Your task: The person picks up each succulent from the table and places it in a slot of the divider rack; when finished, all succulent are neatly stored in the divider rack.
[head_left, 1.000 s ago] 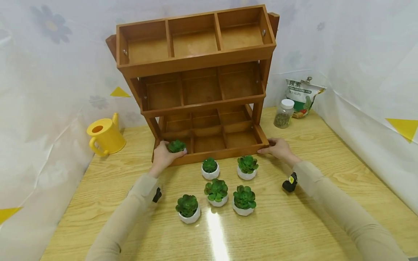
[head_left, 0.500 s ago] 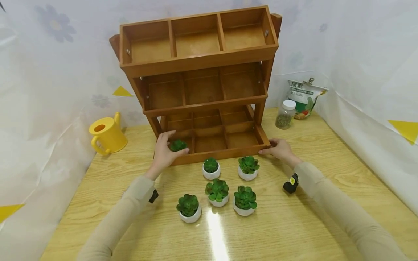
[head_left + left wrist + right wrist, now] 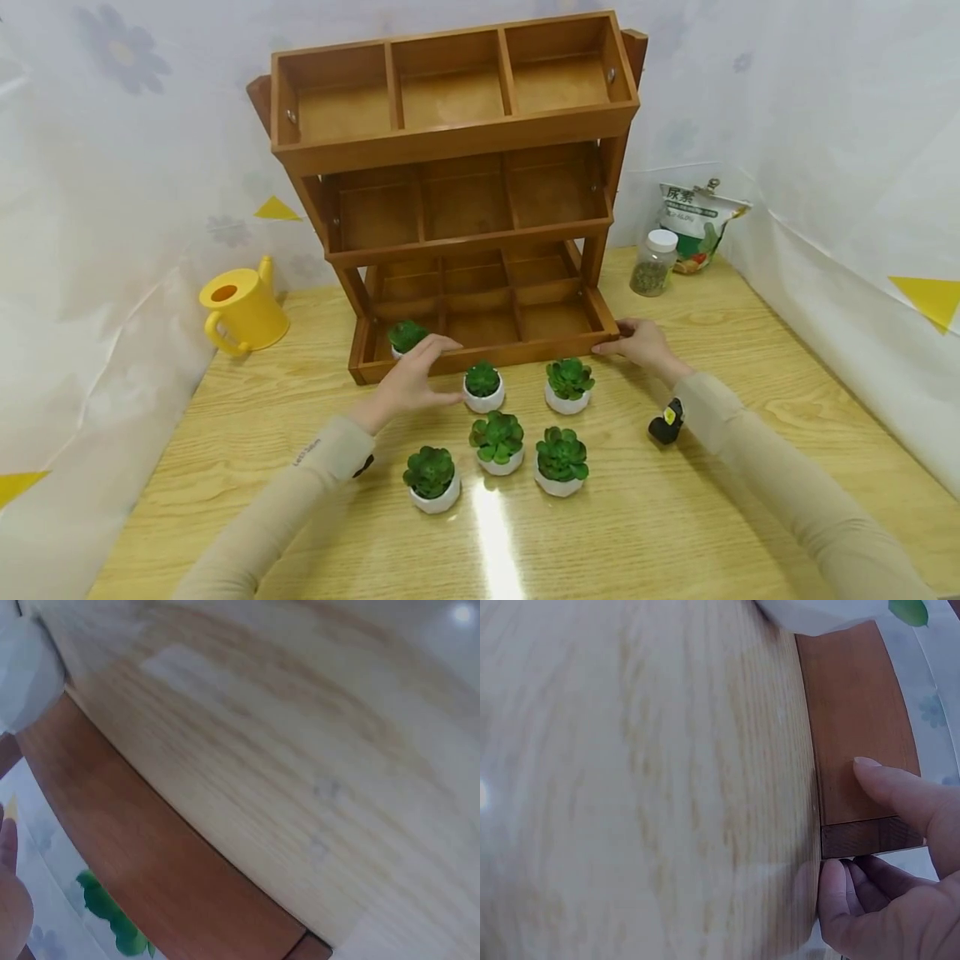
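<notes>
My left hand reaches beside a small potted succulent in a white pot, its thumb and fingers spread apart on the pot's left side with nothing held. Whether the thumb touches that pot, I cannot tell. Another succulent sits in the bottom-left front compartment of the wooden plant stand, partly behind my left fingers. With my right hand I grip the stand's lower right front corner. In the right wrist view the thumb presses the front board, and the curled fingers lie against its end.
More white-potted succulents stand in front of the stand: one at right, others nearer. A yellow watering can is at left. A jar with a white lid and a clipped bag are back right.
My left hand let go of the succulent in the bottom-left compartment, lifted off, and moved right and toward me to another pot. The right hand stayed at the stand's corner.
</notes>
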`<act>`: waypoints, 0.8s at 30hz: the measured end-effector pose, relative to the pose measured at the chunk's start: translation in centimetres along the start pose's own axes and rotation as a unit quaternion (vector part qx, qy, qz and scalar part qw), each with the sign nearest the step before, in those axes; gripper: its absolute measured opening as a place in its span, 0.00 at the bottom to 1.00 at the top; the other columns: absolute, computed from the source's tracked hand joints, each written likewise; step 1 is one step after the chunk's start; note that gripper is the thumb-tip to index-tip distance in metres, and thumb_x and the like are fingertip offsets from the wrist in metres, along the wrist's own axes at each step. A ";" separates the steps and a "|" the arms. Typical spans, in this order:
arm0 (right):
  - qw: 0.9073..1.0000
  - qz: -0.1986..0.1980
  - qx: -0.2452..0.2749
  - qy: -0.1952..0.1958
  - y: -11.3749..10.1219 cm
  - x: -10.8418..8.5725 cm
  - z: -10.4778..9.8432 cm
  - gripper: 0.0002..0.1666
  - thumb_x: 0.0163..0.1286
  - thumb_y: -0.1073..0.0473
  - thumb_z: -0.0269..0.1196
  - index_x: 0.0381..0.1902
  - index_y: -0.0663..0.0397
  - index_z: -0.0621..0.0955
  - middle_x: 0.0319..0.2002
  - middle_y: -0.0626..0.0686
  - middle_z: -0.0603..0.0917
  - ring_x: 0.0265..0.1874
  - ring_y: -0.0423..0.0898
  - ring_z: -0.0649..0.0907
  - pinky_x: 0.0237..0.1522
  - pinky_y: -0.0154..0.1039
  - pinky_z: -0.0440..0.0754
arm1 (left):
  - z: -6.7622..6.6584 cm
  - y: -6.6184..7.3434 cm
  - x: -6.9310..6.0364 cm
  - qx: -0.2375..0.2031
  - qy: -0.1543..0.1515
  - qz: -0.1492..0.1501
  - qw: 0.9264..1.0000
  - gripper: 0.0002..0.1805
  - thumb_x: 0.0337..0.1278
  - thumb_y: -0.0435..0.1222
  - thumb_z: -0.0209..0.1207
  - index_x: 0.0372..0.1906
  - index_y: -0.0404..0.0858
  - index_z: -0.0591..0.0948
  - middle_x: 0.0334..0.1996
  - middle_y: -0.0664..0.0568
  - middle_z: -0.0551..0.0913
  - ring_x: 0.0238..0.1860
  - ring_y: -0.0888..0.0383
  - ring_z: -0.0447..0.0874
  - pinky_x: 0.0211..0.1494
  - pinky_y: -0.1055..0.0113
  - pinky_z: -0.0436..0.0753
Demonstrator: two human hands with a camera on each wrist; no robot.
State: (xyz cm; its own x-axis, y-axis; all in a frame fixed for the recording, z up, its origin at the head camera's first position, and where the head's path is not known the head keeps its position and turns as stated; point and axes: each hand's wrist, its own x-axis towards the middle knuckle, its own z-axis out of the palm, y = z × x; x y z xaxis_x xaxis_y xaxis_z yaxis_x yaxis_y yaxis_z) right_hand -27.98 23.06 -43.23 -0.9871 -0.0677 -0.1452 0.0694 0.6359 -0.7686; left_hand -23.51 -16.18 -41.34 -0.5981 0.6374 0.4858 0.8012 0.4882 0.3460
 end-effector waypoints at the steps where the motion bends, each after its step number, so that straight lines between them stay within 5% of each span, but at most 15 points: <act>1: 1.000 0.000 0.001 0.000 0.0 0.0 0.0 0.41 0.60 0.52 0.69 0.65 0.69 0.69 0.60 0.69 0.75 0.55 0.61 0.76 0.55 0.52 0.75 | 0.1 0.1 0.0 -0.004 -0.010 -0.001 1.000 0.39 0.36 0.39 0.77 0.57 0.31 0.72 0.52 0.43 0.76 0.54 0.48 0.76 0.57 0.53 0.78; 15: 1.000 0.000 -0.001 0.002 0.0 -0.2 0.1 0.42 0.60 0.51 0.70 0.65 0.67 0.69 0.60 0.68 0.74 0.56 0.61 0.75 0.55 0.53 0.74 | 2.1 -0.3 0.6 -0.047 -0.121 -0.053 0.990 0.39 0.42 0.43 0.74 0.60 0.31 0.72 0.54 0.43 0.78 0.53 0.50 0.79 0.56 0.58 0.80; 24: 1.000 0.004 -0.002 0.001 -0.2 -0.2 0.0 0.43 0.59 0.51 0.70 0.66 0.67 0.68 0.61 0.68 0.74 0.57 0.62 0.75 0.57 0.54 0.73 | 2.1 -0.2 1.0 -0.053 -0.138 -0.066 0.987 0.37 0.43 0.44 0.74 0.58 0.32 0.73 0.53 0.44 0.79 0.52 0.51 0.80 0.55 0.61 0.80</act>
State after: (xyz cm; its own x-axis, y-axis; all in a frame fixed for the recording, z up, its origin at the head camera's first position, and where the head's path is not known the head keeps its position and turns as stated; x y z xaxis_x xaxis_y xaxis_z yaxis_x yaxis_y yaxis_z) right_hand -27.85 22.92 -43.03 -0.9868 -0.0621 -0.1499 0.0760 0.6393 -0.7652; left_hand -24.31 -14.39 -42.65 -0.6667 0.7183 0.1989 0.7051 0.5214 0.4807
